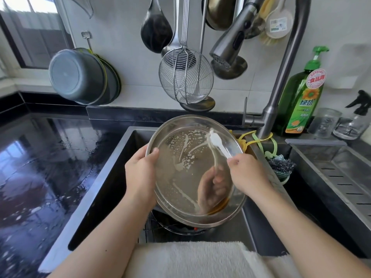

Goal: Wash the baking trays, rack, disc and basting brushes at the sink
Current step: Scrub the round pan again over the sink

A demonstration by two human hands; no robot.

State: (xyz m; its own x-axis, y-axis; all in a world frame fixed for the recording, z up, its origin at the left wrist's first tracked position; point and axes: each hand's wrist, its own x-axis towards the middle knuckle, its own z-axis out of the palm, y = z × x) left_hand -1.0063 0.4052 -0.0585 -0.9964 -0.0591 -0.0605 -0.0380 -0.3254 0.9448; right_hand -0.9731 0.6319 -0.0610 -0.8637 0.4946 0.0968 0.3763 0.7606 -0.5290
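Over the sink (120, 157), left hand (140, 173) grips a sudsy round baking tray (180, 177) while right hand (247, 173) pinches a white basting brush (217, 142), scrubbing; rinsing seems next.

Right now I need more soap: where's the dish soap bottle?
In the head view, the green dish soap bottle stands at upper right, behind the sink, between the faucet and a glass jar.

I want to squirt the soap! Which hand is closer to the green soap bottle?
Right. The right hand, pinching a white brush over the round tray, is nearer the green soap bottle. The left hand grips the tray's far rim.
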